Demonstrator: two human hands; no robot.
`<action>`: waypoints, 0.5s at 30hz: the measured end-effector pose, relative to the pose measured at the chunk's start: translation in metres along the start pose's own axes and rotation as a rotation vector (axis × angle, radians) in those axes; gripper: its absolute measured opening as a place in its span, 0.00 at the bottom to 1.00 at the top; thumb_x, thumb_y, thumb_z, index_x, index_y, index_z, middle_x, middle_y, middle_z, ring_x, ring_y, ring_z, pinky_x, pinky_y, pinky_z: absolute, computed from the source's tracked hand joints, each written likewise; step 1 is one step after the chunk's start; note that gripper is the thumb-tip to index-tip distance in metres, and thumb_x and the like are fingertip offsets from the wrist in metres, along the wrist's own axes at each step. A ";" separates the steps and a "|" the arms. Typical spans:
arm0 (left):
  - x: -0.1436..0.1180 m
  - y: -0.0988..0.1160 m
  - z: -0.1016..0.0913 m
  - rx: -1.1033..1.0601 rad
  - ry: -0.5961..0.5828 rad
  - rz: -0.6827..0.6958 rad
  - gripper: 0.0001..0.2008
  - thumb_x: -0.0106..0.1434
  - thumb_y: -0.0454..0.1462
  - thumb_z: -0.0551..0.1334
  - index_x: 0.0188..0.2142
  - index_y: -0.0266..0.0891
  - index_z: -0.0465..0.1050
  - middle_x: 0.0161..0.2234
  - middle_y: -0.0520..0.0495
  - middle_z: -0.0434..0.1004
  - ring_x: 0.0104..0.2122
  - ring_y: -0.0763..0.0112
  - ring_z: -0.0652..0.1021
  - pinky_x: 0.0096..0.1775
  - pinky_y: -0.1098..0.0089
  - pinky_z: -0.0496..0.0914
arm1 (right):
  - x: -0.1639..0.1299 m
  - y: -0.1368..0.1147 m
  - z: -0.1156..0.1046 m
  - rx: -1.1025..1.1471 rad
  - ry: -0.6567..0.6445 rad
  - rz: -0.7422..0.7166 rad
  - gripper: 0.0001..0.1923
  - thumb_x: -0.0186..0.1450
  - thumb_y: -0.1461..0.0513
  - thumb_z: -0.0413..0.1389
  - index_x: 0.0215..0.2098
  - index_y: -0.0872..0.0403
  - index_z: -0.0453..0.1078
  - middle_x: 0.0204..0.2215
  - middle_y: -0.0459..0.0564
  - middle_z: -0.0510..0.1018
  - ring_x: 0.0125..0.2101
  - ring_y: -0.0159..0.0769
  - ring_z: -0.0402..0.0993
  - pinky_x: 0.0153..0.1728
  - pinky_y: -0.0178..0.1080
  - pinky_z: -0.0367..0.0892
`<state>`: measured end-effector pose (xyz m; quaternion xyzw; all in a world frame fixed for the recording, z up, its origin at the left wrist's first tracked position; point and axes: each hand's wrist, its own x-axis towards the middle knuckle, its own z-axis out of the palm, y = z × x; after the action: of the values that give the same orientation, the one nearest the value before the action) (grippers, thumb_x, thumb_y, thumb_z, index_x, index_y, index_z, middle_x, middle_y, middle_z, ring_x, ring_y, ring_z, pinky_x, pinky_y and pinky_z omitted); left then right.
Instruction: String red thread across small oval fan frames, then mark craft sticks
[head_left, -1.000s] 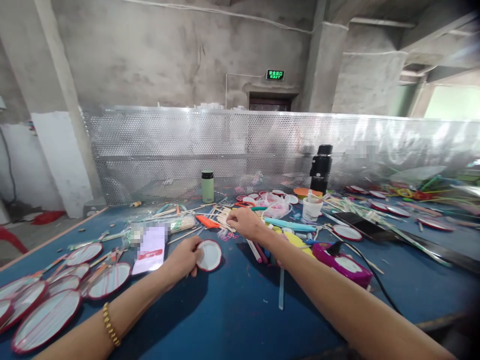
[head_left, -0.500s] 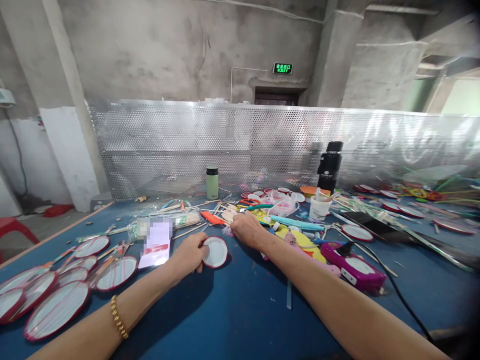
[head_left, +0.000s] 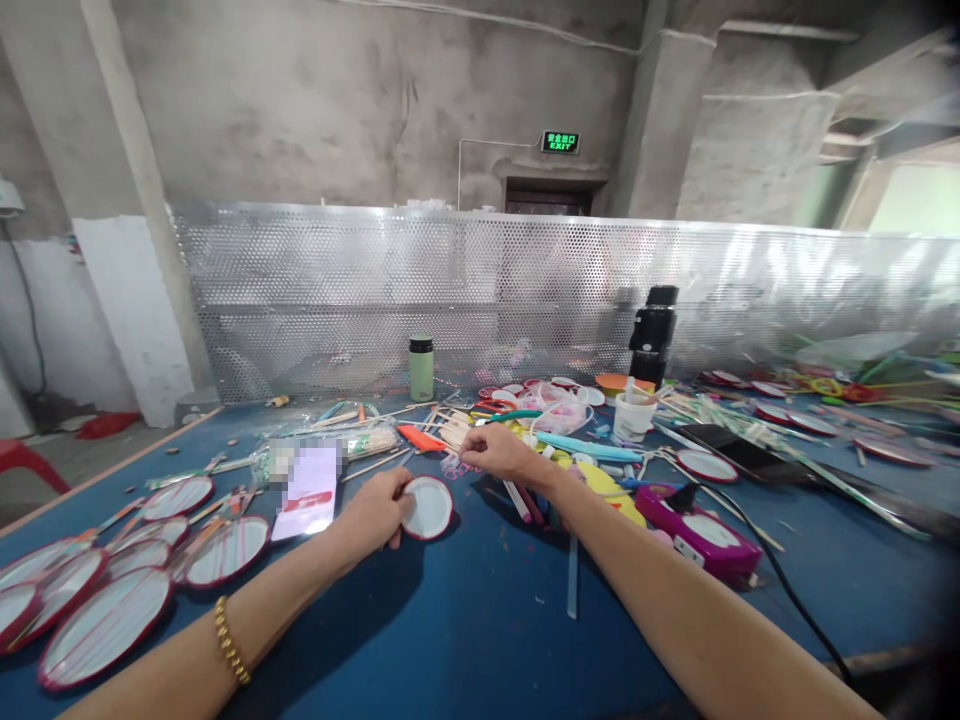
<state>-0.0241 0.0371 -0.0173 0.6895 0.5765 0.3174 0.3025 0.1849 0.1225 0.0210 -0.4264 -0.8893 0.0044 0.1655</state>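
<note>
A green flask (head_left: 421, 369), a black bottle (head_left: 652, 321) and a white cup (head_left: 631, 416) stand before the perforated screen (head_left: 315, 290).

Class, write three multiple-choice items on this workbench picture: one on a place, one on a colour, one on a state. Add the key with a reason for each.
1. Where does the green flask stand?
A. by the perforated screen
B. at the near table edge
C. on the floor

2. What colour is the tabletop?
A. white
B. blue
C. brown

3. How is the left hand occupied?
A. holds a small round disc
B. lies flat and bare
C. grips the flask

Key: A, the flask stands far back near the screen; B, the bare surface is blue; A, the fingers close on the disc's rim, while the right hand pinches at the wooden sticks.
</note>
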 end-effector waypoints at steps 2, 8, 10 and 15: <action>-0.001 0.002 0.000 0.001 -0.002 -0.009 0.05 0.60 0.30 0.53 0.31 0.39 0.67 0.13 0.60 0.63 0.10 0.79 0.65 0.16 0.78 0.56 | 0.001 0.000 0.001 -0.006 0.004 0.021 0.10 0.64 0.66 0.54 0.36 0.58 0.79 0.29 0.46 0.83 0.30 0.29 0.76 0.30 0.28 0.63; -0.002 0.004 0.000 0.014 0.001 0.000 0.05 0.60 0.31 0.53 0.30 0.39 0.65 0.13 0.60 0.63 0.10 0.79 0.63 0.16 0.78 0.56 | -0.002 -0.001 0.003 -0.197 0.070 0.119 0.11 0.65 0.65 0.53 0.38 0.60 0.78 0.37 0.59 0.81 0.38 0.41 0.77 0.35 0.35 0.64; -0.002 0.004 0.000 0.023 0.001 0.007 0.05 0.60 0.31 0.53 0.30 0.39 0.66 0.13 0.60 0.63 0.09 0.79 0.63 0.16 0.78 0.55 | -0.003 -0.005 0.003 -0.263 0.077 0.091 0.12 0.66 0.66 0.52 0.41 0.61 0.77 0.41 0.63 0.80 0.42 0.45 0.76 0.39 0.38 0.64; -0.003 0.005 -0.001 0.029 0.003 0.019 0.05 0.60 0.30 0.53 0.29 0.39 0.66 0.13 0.60 0.63 0.10 0.79 0.65 0.17 0.78 0.56 | -0.001 -0.014 0.010 -0.332 -0.034 -0.083 0.11 0.66 0.67 0.52 0.34 0.57 0.78 0.37 0.58 0.80 0.41 0.43 0.75 0.41 0.38 0.61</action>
<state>-0.0221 0.0338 -0.0131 0.6989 0.5748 0.3128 0.2887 0.1716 0.1141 0.0134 -0.4106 -0.8973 -0.1424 0.0779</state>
